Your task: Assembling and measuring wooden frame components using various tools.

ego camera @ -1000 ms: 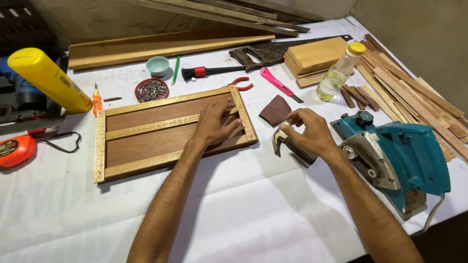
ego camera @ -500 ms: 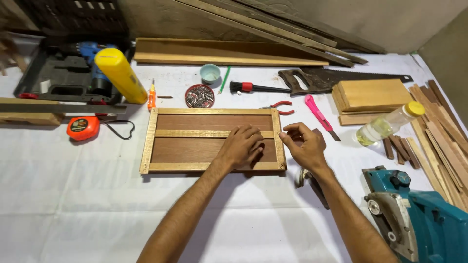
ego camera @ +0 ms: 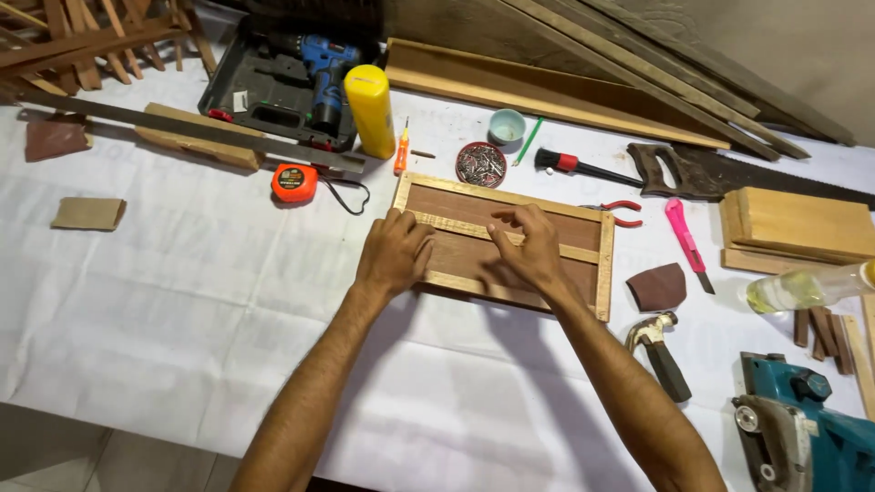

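Wooden frame (ego camera: 510, 246) under both open hands, left hand (ego camera: 394, 254) at its left edge, right hand (ego camera: 527, 248) mid-slat.

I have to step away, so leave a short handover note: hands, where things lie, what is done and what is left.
Left hand: open, on the left end of the wooden frame.
Right hand: fingertips on the light middle strip.
Frame lies flat on the white cloth.
Done: strip laid across the panel.
Left: whether it is fastened cannot be told; hammer and dish of nails lie untouched.
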